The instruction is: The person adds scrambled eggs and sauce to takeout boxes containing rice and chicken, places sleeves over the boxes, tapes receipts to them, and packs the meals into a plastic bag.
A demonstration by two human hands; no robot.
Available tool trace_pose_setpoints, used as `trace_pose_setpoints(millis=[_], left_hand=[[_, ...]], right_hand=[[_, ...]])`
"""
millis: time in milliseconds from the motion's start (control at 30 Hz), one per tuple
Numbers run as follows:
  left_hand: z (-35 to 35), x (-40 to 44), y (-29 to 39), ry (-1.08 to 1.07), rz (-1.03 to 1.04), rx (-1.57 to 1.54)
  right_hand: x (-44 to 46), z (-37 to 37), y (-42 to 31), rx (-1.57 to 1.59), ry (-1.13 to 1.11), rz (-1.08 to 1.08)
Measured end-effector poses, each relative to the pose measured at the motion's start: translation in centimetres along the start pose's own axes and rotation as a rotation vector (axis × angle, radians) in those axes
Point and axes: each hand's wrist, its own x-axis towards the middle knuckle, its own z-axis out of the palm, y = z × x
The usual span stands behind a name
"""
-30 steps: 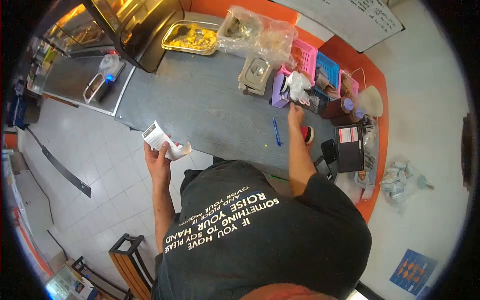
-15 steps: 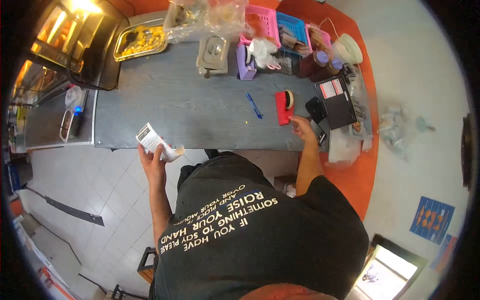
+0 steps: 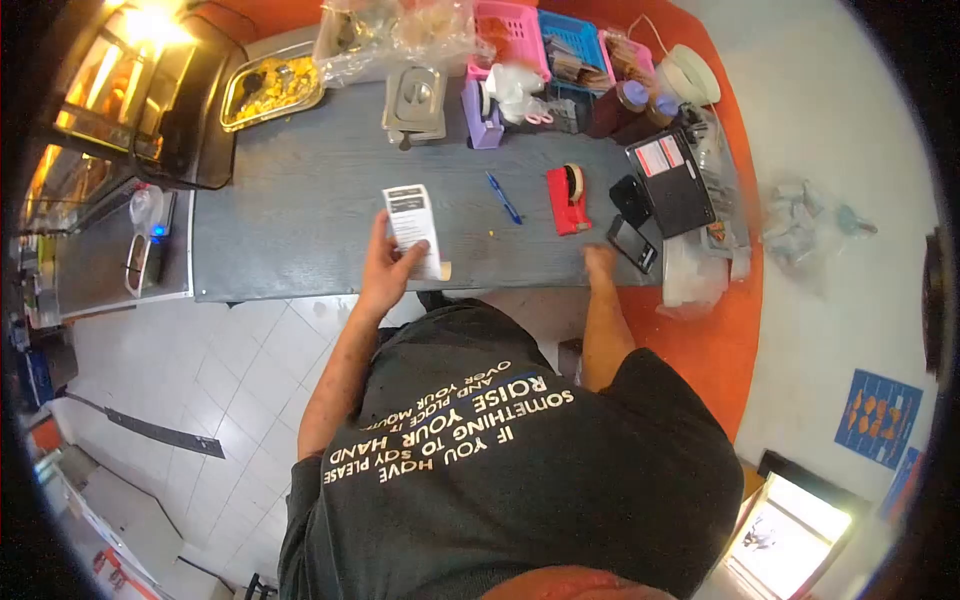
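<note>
My left hand [image 3: 390, 265] grips a printed paper slip [image 3: 412, 225] over the front part of the grey counter [image 3: 300, 235], thumb on the print. My right hand [image 3: 599, 262] is near the counter's front edge, just left of a dark phone [image 3: 632, 244]; its fingers are blurred and small, and I cannot make out whether it holds anything. Beyond that hand stands a red tape dispenser [image 3: 569, 201] with a roll of tape. A blue pen [image 3: 504, 198] lies between the slip and the dispenser.
At the back are a tray of yellow food [image 3: 272, 90], a lidded steel container [image 3: 414, 103], a purple dispenser [image 3: 482, 115] and a pink basket [image 3: 512, 38]. A black tablet-like device [image 3: 671, 183] is at the right. A lit warming cabinet [image 3: 110, 85] stands at the left.
My left hand has brought the slip rightward and over the counter. My right hand has come back from the purple dispenser to the front edge, left of the phone. The view has shifted.
</note>
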Motion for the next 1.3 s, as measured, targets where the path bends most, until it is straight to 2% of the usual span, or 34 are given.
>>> trace_pose_setpoints(millis=[67,100,133,200,267,367,433,467,500,567,600,633,667,733,767,800,867,933,1000,1033,1100,1133,1200,1233,1300], left_hand=[[-0.3,0.5,-1.6,-0.049,0.074,0.027],[0.2,0.3,-1.4,-0.057,0.068,0.006],[-0.4,0.3,-1.6,-0.064,0.106,0.129],[-0.3,0.1,-1.5,-0.09,0.093,0.173],[0.1,-0.2,-1.2,-0.154,0.07,0.275],[0.2,-0.1,-1.3,-0.271,0.1,0.342],[0.4,-0.2,-1.7,-0.275,0.123,0.368],[0.4,-0.4,-1.9,-0.276,0.143,0.388],[0.2,-0.5,-1.9,-0.276,0.147,0.392],[-0.3,-0.5,-2.1,-0.367,-0.092,0.385],[-0.3,-0.7,-2.6,-0.357,-0.083,0.275],[-0.5,-0.9,-3.0,-0.36,-0.067,0.277],[-0.7,-0.9,-2.8,-0.365,-0.139,0.183],[-1.3,-0.8,-2.6,-0.295,-0.207,0.099],[-1.7,-1.0,-2.5,-0.218,-0.209,0.107],[-1.9,-1.1,-2.3,-0.115,-0.201,-0.034],[-2.9,-1.4,-2.9,-0.018,-0.203,-0.412],[-3.8,-2.2,-2.8,0.063,-0.208,-0.626],[-4.6,-2.6,-3.5,0.051,-0.203,-0.768],[-4.8,-2.6,-3.7,0.068,-0.205,-0.824],[-5.1,-2.8,-4.4,0.072,-0.231,-0.923],[-5.1,-2.9,-4.5,0.081,-0.27,-1.023],[-4.7,-2.9,-4.3,0.047,-0.251,-1.028],[-4.5,-2.8,-4.1,0.017,-0.233,-1.033],[-4.3,-2.6,-3.7,0.018,-0.241,-1.019]], right_hand=[[-4.1,-2.7,-3.4,0.355,-0.374,0.257],[-5.6,-2.7,-4.6,0.631,-0.523,0.276],[-7.4,-2.7,-6.1,0.906,-0.669,0.308],[-11.5,-2.5,-11.6,1.337,-1.122,0.192],[-16.6,-1.9,-18.4,1.446,-1.343,0.038],[-18.8,3.1,-21.9,1.439,-1.354,-0.026],[-20.9,2.4,-25.3,1.395,-1.048,0.226],[-20.8,2.9,-25.3,1.33,-0.927,0.162],[-20.5,3.0,-25.1,1.334,-0.928,0.157],[-19.8,2.5,-24.7,1.05,-0.724,-0.085],[-20.0,1.4,-24.7,0.905,-0.676,-0.213],[-19.6,1.1,-24.1,0.908,-0.669,-0.228],[-18.6,1.3,-23.4,0.797,-0.503,-0.407],[-15.9,0.2,-22.6,0.564,-0.205,-0.596],[-14.2,-0.7,-21.7,0.394,0.088,-0.685],[-12.6,-1.7,-20.6,0.218,0.38,-0.756],[-10.2,-4.7,-18.3,0.052,0.52,-0.514],[-5.6,-4.4,-13.0,-0.121,0.456,-0.312],[3.7,-1.9,-3.8,0.041,-0.159,-0.359],[2.3,-2.6,-4.8,0.045,-0.153,-0.368],[-2.3,-5.1,-8.4,0.417,-0.297,0.136],[-3.1,-5.8,-9.2,0.42,-0.293,0.133],[-4.0,-6.5,-10.2,0.276,-0.275,-0.039],[-3.7,-6.4,-10.4,0.278,-0.274,-0.043],[-2.9,-5.8,-10.1,0.486,-0.489,0.088]])
